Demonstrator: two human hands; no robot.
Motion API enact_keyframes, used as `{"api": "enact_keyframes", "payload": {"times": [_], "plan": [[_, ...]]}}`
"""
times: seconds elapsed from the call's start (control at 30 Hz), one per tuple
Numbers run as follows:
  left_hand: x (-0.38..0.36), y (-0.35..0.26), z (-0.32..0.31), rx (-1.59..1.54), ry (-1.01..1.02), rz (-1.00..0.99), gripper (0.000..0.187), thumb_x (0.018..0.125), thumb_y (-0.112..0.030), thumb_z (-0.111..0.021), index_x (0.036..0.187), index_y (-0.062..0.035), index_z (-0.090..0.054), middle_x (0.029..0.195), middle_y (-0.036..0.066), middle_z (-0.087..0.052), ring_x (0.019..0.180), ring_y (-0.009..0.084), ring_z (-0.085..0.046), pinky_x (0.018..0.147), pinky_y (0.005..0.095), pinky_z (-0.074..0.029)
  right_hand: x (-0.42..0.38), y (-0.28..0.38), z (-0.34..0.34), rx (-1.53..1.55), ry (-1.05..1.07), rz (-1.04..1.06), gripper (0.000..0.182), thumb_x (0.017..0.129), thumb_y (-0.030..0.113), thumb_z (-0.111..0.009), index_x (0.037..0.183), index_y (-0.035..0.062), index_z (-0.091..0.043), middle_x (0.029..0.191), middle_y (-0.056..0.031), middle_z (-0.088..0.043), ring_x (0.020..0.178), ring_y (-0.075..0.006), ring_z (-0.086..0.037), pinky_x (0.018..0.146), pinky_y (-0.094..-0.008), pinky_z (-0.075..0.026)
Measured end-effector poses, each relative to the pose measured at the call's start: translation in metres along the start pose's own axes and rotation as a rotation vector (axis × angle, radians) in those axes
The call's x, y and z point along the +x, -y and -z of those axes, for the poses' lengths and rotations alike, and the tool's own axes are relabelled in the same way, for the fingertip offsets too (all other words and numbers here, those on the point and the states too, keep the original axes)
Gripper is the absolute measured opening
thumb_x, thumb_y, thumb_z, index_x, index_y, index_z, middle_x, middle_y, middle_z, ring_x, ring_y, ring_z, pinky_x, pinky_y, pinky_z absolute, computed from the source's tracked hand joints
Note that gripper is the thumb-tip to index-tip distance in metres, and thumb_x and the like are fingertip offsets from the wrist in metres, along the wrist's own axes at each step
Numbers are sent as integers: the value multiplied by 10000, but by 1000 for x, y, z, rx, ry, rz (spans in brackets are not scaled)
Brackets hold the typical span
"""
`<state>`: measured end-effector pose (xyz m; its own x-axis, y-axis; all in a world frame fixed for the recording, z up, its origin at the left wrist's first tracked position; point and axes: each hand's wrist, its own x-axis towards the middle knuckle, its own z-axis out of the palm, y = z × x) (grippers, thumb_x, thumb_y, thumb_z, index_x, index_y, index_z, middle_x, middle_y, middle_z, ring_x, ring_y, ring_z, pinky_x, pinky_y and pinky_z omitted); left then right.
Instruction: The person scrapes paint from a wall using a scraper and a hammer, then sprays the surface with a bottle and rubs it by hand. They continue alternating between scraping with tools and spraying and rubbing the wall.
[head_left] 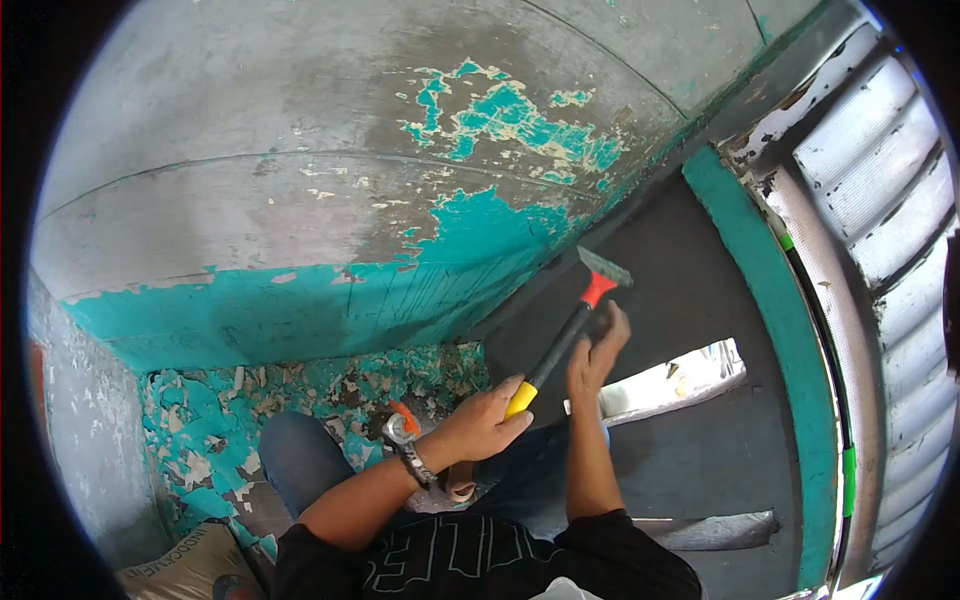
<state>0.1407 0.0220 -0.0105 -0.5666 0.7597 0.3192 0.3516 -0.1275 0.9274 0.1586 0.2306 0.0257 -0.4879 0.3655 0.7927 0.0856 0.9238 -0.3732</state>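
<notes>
My left hand (485, 424) is wrapped around the yellow end of a long-handled scraper (556, 347), and a watch (402, 430) sits on that wrist. The scraper points up and to the right, with a black shaft, a red neck and a wide metal blade smeared with residue. Just right of the shaft, below the blade, is my right hand (597, 355), its fingers stretched and thumb apart, holding nothing. Ahead is a wall (230, 215) of bare grey surface above, with turquoise paint (230, 318) along its lower band and in ragged patches (520, 120) higher up.
Turquoise paint flakes (200, 430) cover the floor along the wall, around an orange object (404, 415). A cement sack (190, 565) lies at the lower left. To the right, a dark grey wall (690, 290) has a rectangular opening (680, 380), a turquoise strip (775, 300) and corrugated sheets (880, 160) beyond.
</notes>
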Motion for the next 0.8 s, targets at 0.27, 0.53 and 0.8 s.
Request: {"api": "enact_keyframes", "payload": {"times": [0.27,0.53,0.8], "plan": [[-4,-44,40,-731,432,264,711,956,-341,-510,1497,-47,-156,940,174,-638,722,196,-627,671,305,-501,65,-6,14,-158,491,583,173,755,175,-694,875,112,-586,888,-72,-624,970,-239,-602,981,-450,-398],[-10,-31,67,-57,22,198,644,900,-395,-576,1338,46,-408,879,202,-667,719,263,-656,713,375,-508,161,15,-8,873,52,20,201,947,110,-558,769,25,-519,674,-19,-502,607,-122,-503,561,-300,-429],[-27,-3,55,662,337,195,753,810,-408,-670,1356,25,-387,811,226,-662,824,364,-665,747,479,-499,204,-4,-33,790,-90,-31,147,948,146,-576,874,23,-542,655,-19,-496,545,-108,-469,512,-266,-413]]}}
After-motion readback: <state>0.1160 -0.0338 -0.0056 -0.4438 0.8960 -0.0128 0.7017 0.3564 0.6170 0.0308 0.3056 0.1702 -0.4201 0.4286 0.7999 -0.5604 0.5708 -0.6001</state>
